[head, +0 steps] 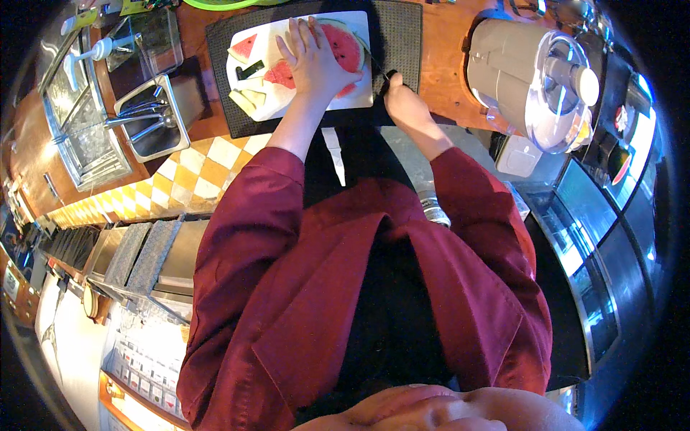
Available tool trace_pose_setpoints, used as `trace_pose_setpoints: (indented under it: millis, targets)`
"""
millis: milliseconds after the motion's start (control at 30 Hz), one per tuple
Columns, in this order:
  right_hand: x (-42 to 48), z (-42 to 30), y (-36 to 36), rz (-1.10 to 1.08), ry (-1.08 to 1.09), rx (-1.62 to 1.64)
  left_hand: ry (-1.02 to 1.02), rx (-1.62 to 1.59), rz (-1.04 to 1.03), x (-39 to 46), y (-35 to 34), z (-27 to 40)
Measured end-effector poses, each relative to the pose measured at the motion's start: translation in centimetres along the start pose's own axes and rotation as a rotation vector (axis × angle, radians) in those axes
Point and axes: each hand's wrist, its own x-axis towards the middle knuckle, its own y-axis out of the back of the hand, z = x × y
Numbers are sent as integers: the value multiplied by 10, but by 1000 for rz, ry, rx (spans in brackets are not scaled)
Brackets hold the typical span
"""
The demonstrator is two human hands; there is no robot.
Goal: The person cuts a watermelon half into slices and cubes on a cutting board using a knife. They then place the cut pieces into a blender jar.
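A white cutting board [269, 109] lies on a black textured mat [401, 32]. My left hand [312, 64] presses with spread fingers on cut watermelon [345, 47], its thumb against the large red piece. Another watermelon part [279, 75] shows left of the wrist. My right hand [404, 99] grips the dark handle of a knife [392, 74] beside the board's right edge. The thin blade runs up along the melon's right side and is hard to make out. A small watermelon wedge [245, 48] sits at the board's upper left; pale rind strips [248, 100] lie at its lower left.
At the right stands a grey juicer-like appliance [506, 75] with a clear front. Leftward, a steel container [183, 129] holds metal utensils [148, 121], near a pump dispenser [102, 49]. A green rim [221, 4] shows at the top. Yellow-and-white tiles [188, 172] face the counter.
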Motion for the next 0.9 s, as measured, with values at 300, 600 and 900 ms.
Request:
trace_pose_setpoints:
  millis: [300, 600, 900]
  targets:
    - [-26, -30, -2, 132, 39, 222, -33, 50, -100, -1, 5, -8]
    - [-14, -66, 48, 91, 38, -97, -64, -272, 135, 0, 25, -42]
    - [18, -97, 60, 122, 435, -428, -512, 33, -9, 2, 73, -101]
